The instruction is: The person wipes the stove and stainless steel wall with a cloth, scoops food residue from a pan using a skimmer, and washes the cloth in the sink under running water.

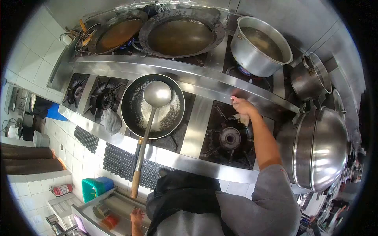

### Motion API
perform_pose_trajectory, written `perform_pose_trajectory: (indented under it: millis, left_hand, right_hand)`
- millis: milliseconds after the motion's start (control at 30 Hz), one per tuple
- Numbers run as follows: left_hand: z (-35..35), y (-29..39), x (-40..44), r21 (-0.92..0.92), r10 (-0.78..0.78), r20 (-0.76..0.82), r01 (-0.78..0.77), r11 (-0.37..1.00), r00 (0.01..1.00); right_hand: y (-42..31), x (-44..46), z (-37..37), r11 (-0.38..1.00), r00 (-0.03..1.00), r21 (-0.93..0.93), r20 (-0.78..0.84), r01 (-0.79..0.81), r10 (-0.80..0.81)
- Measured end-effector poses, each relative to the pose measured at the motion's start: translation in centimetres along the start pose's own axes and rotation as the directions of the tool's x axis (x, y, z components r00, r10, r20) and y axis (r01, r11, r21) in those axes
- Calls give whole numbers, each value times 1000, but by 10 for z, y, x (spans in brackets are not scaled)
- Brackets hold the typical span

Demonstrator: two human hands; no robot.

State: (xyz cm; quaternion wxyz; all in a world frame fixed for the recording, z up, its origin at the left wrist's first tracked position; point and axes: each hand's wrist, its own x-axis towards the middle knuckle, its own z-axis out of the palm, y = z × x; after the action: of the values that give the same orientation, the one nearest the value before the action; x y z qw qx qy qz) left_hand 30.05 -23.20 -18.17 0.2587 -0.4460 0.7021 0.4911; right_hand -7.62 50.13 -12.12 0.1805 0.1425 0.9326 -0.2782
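Note:
Stretched over the stove, my right hand (243, 107) is closed, with a pale cloth or paper at its underside, above and behind an unlit burner (229, 137). Low in the view, my left hand (137, 216) hangs beside my body, its fingers apart and nothing visible in them. A black pan (128, 114) with whitish contents sits on the front stove. Across it lies a large ladle (157, 94), bowl inside the pan and wooden handle past the front edge. A grey cloth (111, 121) lies left of the pan.
Two wide pans, one with brown liquid (120, 34) and one with darker liquid (180, 37), stand at the back beside a tall pot (252, 55) over a flame. A domed steel vessel (319, 149) is at the right. An open drawer (94, 216) holds containers at lower left.

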Motion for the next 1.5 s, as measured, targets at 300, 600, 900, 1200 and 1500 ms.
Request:
perform_pose_trajectory:
  millis: [300,600,900,1200,1500]
  left_hand:
    - [-6,-3,4,-85,-19,10,20,996,1000]
    - [-1,-24,-11,57,59,9,-60,997,998]
    - [-7,-28,-4,-42,15,-2,-15,999,1000]
    - [-8,-34,0,-94,13,31,-10,996,999]
    - [-14,-39,-11,-60,8,1,-8,998,1000]
  right_hand:
    - [3,3,7,998,999,42,-23,48,-47]
    - [5,-3,2,997,998,50,14,66,-66]
    - [9,0,6,999,997,48,-79,18,-14]
    - [-9,-4,-3,998,1000,53,-24,-18,20]
    - [-36,-35,-3,988,880,-127,-455,86,-135]
